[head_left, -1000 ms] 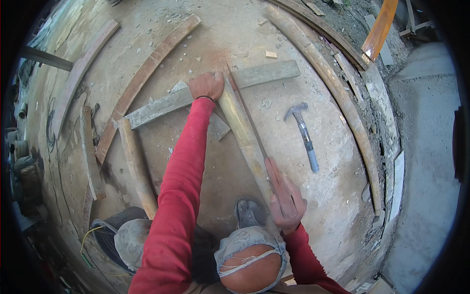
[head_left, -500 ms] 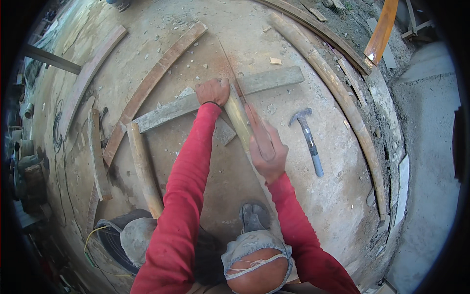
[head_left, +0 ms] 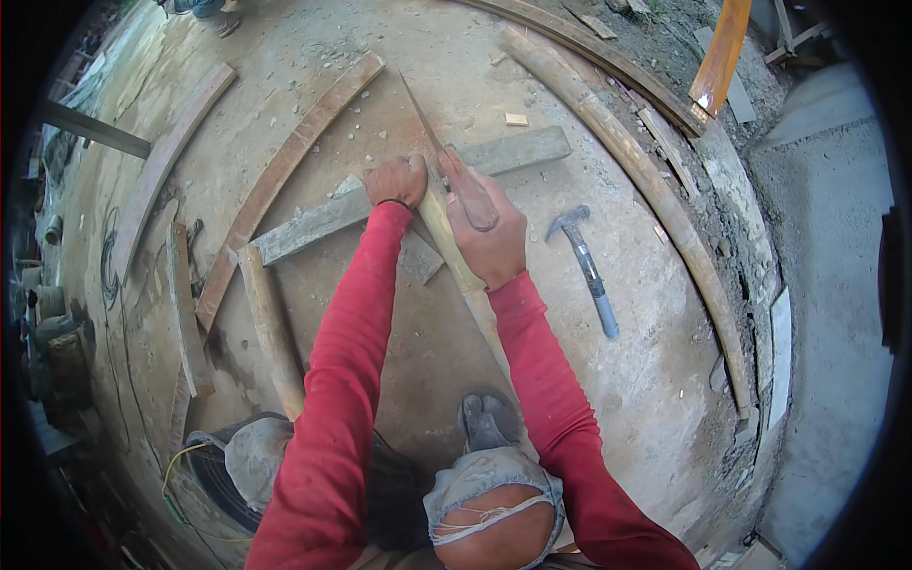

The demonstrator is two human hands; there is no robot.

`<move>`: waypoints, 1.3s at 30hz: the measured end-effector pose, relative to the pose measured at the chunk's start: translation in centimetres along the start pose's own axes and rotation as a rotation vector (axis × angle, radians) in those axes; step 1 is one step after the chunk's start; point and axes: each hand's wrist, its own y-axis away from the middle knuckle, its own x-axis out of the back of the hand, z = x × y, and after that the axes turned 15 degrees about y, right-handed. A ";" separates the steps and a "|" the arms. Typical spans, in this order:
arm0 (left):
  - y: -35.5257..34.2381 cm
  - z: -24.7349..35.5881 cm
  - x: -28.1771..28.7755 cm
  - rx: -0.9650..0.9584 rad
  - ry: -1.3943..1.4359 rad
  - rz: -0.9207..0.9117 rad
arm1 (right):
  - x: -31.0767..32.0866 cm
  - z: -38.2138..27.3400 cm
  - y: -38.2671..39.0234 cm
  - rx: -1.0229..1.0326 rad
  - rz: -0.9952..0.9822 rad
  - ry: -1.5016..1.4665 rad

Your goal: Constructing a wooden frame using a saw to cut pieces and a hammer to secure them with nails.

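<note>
Tapered saw (head_left: 464, 182) slid forward beside round, perhaps bamboo pole (head_left: 441, 223).

The dusty concrete floor (head_left: 646, 408) is carrying a claw hammer (head_left: 588, 269), a grey timber (head_left: 318, 225), a reddish plank (head_left: 268, 192) and a long round pole (head_left: 635, 160).

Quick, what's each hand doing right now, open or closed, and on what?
Left hand: closed, by the far end of the pole; what its fingers grip is hidden.
Right hand: closed, holding the saw by its handle.
</note>
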 end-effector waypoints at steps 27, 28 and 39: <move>0.5 -0.8 0.7 0.057 -0.022 -0.026 | 2.5 -0.9 4.7 -0.151 -0.159 -0.010; 0.1 -2.3 2.3 0.079 -0.049 0.007 | 4.4 -1.7 9.5 -0.123 -0.227 -0.026; 0.7 -0.8 0.9 0.007 0.006 -0.022 | -0.1 0.4 1.8 0.045 -0.009 -0.046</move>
